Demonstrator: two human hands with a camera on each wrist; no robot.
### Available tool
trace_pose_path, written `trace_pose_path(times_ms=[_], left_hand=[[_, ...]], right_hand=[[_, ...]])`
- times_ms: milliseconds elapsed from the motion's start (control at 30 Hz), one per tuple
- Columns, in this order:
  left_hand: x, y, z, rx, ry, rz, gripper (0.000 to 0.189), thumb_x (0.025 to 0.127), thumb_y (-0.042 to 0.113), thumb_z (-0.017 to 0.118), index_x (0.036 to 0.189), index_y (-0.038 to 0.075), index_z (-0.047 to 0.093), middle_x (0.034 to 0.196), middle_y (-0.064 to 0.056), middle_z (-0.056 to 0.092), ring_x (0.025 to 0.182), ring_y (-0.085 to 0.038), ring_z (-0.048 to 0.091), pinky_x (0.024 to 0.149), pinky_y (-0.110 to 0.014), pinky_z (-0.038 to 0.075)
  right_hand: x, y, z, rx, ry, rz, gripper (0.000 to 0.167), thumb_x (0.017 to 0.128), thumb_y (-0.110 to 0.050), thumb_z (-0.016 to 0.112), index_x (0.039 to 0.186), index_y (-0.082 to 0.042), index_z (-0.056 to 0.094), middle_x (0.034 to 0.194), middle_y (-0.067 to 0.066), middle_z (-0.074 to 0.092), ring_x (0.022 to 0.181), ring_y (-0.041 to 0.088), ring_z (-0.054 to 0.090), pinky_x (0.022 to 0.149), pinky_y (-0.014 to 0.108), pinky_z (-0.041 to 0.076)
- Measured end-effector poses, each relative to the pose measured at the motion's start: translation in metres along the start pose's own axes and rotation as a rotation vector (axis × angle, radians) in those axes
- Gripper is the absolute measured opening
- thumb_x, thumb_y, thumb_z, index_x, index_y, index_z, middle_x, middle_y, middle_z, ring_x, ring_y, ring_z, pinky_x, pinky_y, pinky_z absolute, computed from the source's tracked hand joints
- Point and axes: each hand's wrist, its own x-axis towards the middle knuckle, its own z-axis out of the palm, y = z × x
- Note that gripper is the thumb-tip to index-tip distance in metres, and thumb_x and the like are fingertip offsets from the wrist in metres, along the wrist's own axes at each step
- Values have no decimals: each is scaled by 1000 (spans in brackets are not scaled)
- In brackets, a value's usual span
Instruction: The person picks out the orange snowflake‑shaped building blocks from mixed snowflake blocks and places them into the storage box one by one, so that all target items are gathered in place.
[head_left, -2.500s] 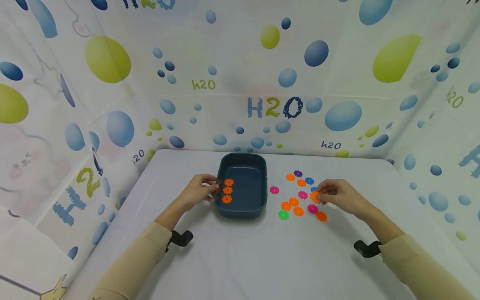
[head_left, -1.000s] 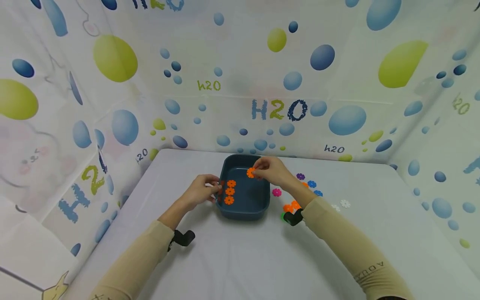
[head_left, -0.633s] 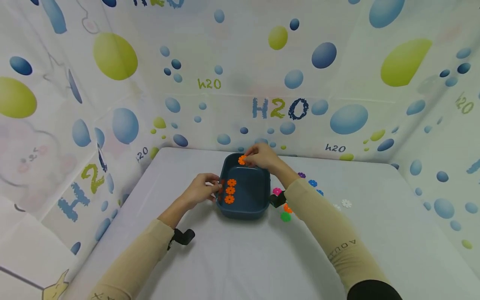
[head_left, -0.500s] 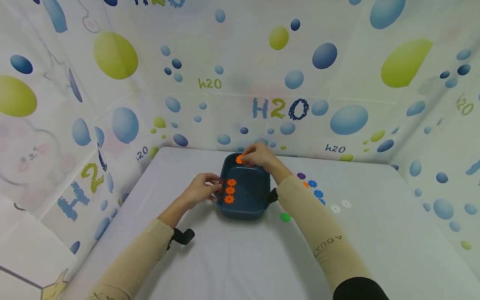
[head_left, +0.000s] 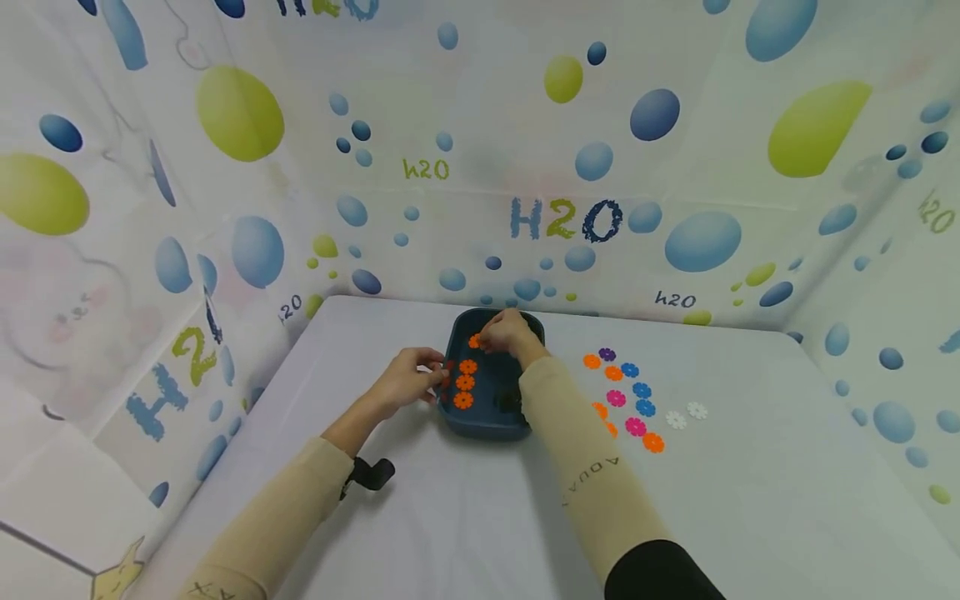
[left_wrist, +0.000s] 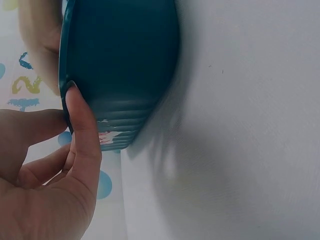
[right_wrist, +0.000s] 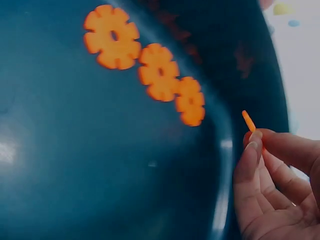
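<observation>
My left hand [head_left: 411,377] pinches the left rim of a dark teal plastic basin [left_wrist: 120,55], its thumb outside the wall. Three orange notched interlocking discs [right_wrist: 160,72] lie in a row along the left side of the basin floor. Over the far part of the basin, my right hand [head_left: 510,335] pinches another orange disc [right_wrist: 248,120] between thumb and fingertips. That disc is seen edge-on in the right wrist view, close to the basin wall.
To the right of the basin, loose notched discs lie on the white tabletop: purple [head_left: 607,354], blue [head_left: 642,390], pink [head_left: 616,398], white [head_left: 697,410] and several orange ones [head_left: 653,442]. The right sleeve [head_left: 585,467] covers part of this group. A printed curtain [head_left: 480,167] stands behind.
My right hand picked an orange disc from the loose group and carried it left over the basin, then lower and nearer the row. The left hand has stayed on the rim.
</observation>
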Motion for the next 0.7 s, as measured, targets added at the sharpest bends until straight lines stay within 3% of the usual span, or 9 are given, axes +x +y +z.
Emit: trace_pose_path(times_ms=[200,333,567,700], left_hand=[[-1,0,1,3,7,0,37,102,5,61,134,-13,53,105,-17,57,86,-22,63,66,-34,64],[-2,2,2,7,6,-4,36,102,4,60,133,-12,54,106,-17,57,83,-21,63,66,-33,64],[-2,3,2,14,1,9,36,103,5,59,134,-12,53,109,-19,57,80,-20,64,66,-32,63],[-2,3,1,24,-3,1,34,103,5,59,133,-10,55,109,-18,57,81,-21,63,66,-32,64]], right_hand=[[7,14,11,1,42,32,20,91,9,67,110,11,70,108,25,71,86,30,73,84,41,63],[11,16,15,-63,59,43,21,88,8,69,108,8,73,112,23,70,88,30,74,84,39,63],[14,17,19,-263,80,6,4,85,0,72,86,-2,76,93,12,75,85,24,68,86,39,60],[14,17,21,-278,73,16,6,86,-1,73,90,0,77,93,12,76,89,26,72,89,41,60]])
